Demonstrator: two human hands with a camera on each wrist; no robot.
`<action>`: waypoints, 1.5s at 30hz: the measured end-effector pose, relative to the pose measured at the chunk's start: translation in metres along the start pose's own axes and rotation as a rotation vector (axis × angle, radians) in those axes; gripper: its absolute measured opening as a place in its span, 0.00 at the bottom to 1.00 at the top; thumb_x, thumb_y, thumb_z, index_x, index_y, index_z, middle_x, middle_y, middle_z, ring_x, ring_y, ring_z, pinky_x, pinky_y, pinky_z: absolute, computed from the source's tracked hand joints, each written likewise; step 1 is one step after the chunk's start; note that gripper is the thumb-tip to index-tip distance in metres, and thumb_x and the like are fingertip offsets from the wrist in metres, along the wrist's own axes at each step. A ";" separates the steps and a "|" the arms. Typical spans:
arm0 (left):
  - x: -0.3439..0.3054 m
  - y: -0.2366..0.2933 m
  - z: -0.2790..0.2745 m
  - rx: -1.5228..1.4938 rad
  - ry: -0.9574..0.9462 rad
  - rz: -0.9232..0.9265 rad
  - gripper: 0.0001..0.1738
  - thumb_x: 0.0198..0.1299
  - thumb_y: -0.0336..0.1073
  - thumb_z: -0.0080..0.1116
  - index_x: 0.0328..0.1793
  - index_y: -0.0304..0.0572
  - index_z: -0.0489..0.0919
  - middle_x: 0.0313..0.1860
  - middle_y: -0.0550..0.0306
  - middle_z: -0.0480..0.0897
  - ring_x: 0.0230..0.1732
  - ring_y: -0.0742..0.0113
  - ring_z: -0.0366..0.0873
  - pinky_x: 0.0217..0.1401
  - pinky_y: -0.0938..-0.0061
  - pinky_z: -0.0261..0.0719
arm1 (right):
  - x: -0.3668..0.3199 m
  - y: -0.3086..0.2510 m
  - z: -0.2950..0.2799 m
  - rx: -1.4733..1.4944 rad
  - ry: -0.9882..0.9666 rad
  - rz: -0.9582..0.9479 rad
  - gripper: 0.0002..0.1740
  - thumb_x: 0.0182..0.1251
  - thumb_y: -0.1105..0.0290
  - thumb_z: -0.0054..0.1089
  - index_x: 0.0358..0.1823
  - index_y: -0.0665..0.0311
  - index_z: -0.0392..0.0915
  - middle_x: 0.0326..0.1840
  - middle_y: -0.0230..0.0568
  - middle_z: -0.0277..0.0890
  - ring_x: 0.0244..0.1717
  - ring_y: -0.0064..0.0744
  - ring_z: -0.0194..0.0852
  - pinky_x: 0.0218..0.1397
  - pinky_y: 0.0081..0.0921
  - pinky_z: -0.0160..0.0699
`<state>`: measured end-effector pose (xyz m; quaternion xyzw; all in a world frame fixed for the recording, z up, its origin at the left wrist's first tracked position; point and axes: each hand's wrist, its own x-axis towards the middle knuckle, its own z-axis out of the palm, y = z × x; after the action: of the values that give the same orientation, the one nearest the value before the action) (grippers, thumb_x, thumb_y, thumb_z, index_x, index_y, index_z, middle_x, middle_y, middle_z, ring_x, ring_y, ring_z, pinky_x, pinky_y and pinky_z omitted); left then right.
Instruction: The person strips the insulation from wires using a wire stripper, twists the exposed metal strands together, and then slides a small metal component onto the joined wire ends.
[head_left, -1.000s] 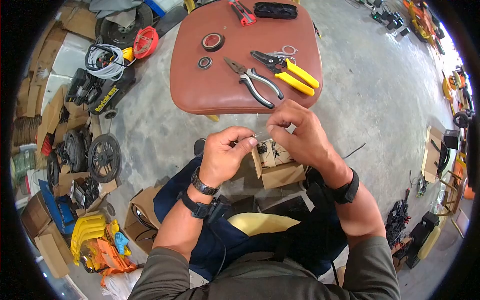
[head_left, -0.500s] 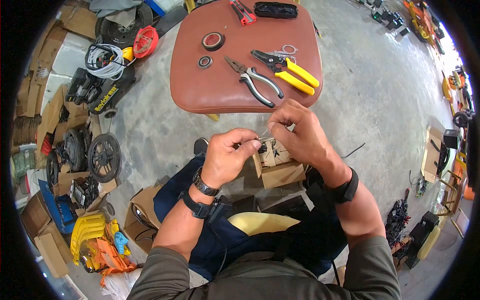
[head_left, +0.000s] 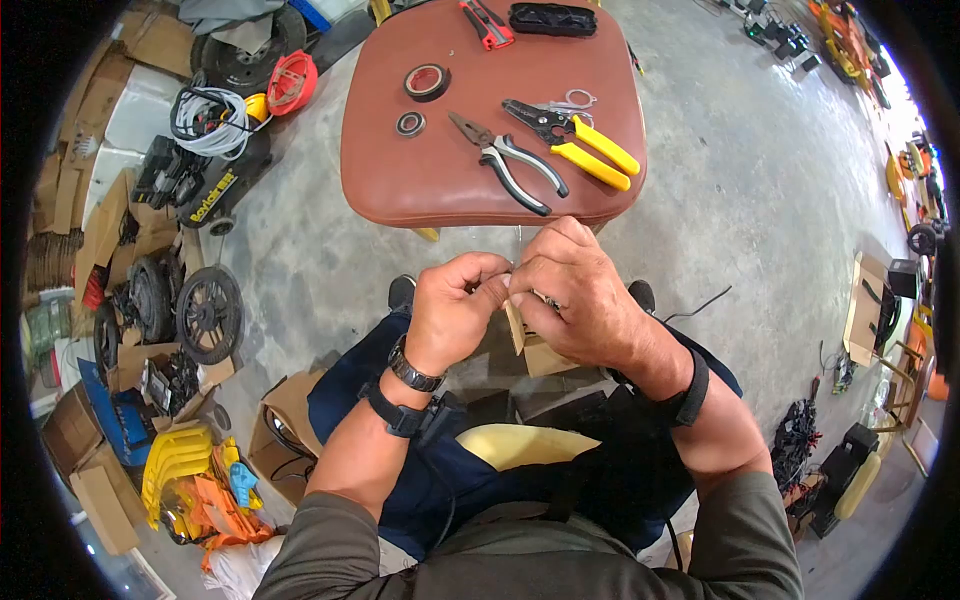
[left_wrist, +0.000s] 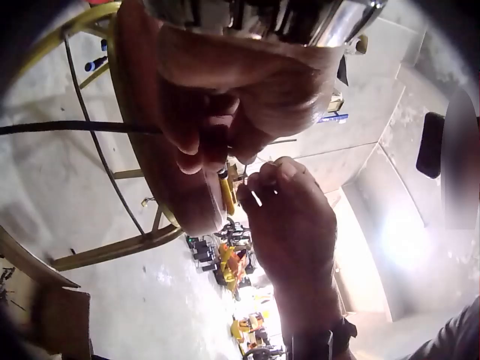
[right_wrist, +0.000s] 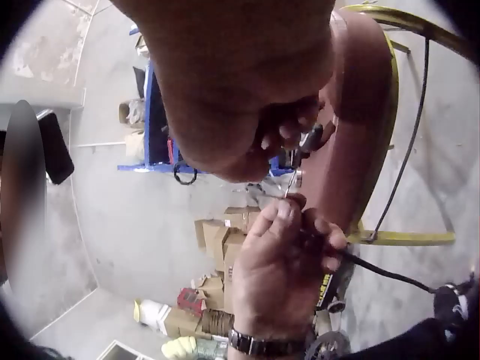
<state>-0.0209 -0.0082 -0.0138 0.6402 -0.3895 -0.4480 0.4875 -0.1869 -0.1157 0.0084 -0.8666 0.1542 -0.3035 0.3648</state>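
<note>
My left hand [head_left: 450, 312] pinches the end of a thin black cable [right_wrist: 386, 271], which trails away below it in the right wrist view. My right hand [head_left: 575, 295] is close against the left fingertips, its fingers curled. Between the two hands runs a thin pale wire strand [right_wrist: 289, 184], pinched by the right fingers. A small grey piece [right_wrist: 307, 141] shows among the right fingers, its kind cannot tell. Ahead, on a brown padded seat [head_left: 400, 185], lie pliers [head_left: 492, 152] with black-and-white handles and yellow-handled wire strippers [head_left: 595, 155].
Farther back on the seat are a black tape roll [head_left: 428, 98], a bearing [head_left: 401, 124], small scissors [head_left: 580, 98], a red utility knife [head_left: 488, 30] and a black bundle [head_left: 552, 20]. Below the hands stands a cardboard box [head_left: 550, 360]. Wheels [head_left: 208, 312] and cartons line the left.
My right hand has moved left and slightly down to the left fingertips, turning its back upward. The gap between the hands has closed, and the left hand has stayed nearly in place.
</note>
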 end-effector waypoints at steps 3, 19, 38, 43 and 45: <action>-0.001 -0.002 -0.002 -0.037 -0.041 -0.023 0.02 0.65 0.26 0.65 0.42 0.34 0.85 0.29 0.64 0.84 0.31 0.81 0.76 0.35 0.81 0.74 | 0.000 0.005 -0.002 0.057 0.091 0.056 0.07 0.53 0.79 0.65 0.32 0.61 0.79 0.36 0.42 0.75 0.43 0.50 0.72 0.49 0.42 0.72; 0.002 -0.003 -0.004 -0.044 -0.017 -0.034 0.04 0.64 0.25 0.66 0.44 0.33 0.85 0.31 0.63 0.85 0.33 0.80 0.78 0.38 0.81 0.77 | 0.001 0.002 -0.008 0.145 0.040 0.069 0.07 0.53 0.80 0.64 0.33 0.61 0.79 0.34 0.40 0.76 0.42 0.46 0.73 0.50 0.38 0.71; -0.002 -0.001 -0.004 -0.043 -0.122 0.064 0.05 0.66 0.28 0.66 0.46 0.35 0.86 0.32 0.63 0.85 0.31 0.80 0.78 0.34 0.82 0.76 | 0.000 0.015 -0.012 0.178 0.110 0.279 0.03 0.55 0.79 0.62 0.32 0.65 0.79 0.34 0.43 0.77 0.41 0.47 0.75 0.49 0.39 0.74; 0.002 0.001 -0.004 -0.028 -0.057 -0.033 0.03 0.65 0.25 0.66 0.43 0.33 0.85 0.31 0.63 0.86 0.33 0.81 0.77 0.38 0.81 0.77 | 0.001 0.000 -0.005 0.075 0.029 -0.028 0.07 0.51 0.81 0.64 0.30 0.62 0.77 0.33 0.42 0.73 0.40 0.48 0.72 0.47 0.40 0.72; 0.000 0.001 -0.002 -0.018 -0.069 -0.040 0.03 0.65 0.25 0.66 0.43 0.33 0.85 0.31 0.63 0.85 0.33 0.81 0.77 0.38 0.81 0.77 | -0.001 -0.003 -0.004 0.082 0.026 -0.019 0.08 0.50 0.81 0.64 0.30 0.62 0.77 0.33 0.42 0.72 0.41 0.49 0.72 0.47 0.40 0.72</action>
<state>-0.0194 -0.0076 -0.0126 0.6276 -0.3892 -0.4829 0.4706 -0.1901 -0.1155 0.0122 -0.8484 0.1381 -0.3243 0.3949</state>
